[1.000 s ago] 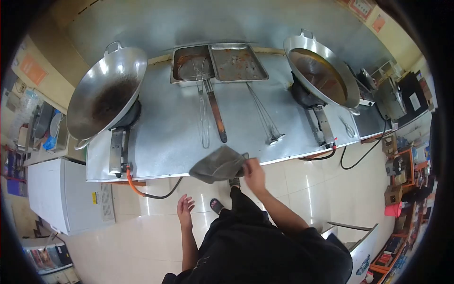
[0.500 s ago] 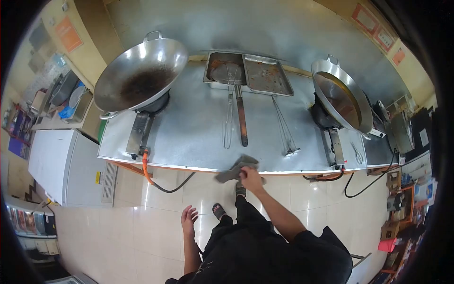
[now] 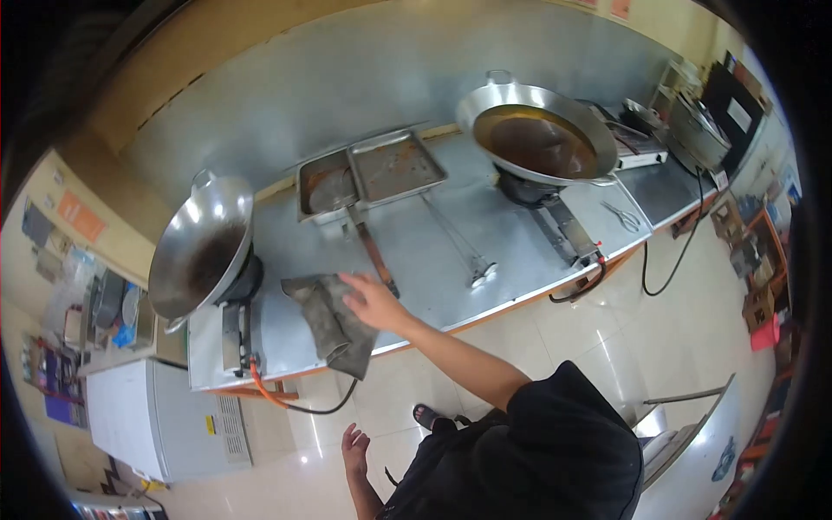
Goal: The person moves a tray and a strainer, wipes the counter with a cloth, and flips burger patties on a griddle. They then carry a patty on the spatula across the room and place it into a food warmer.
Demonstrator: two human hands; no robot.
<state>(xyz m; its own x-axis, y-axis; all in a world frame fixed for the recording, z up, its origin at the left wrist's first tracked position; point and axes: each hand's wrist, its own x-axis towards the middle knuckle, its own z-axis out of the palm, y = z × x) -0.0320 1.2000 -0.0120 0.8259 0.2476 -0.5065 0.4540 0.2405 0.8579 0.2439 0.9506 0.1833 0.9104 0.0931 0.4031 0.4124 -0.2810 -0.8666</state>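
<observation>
Steel counter [image 3: 485, 225] bears a grey cloth [image 3: 331, 319] under the right hand [image 3: 371, 301].

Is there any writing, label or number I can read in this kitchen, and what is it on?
No text here can be read.
Yellow sticker on the white freezer: too small to read.
Orange notice on the left wall: blurred.
Blue mark on the white panel, lower right: blurred.
</observation>
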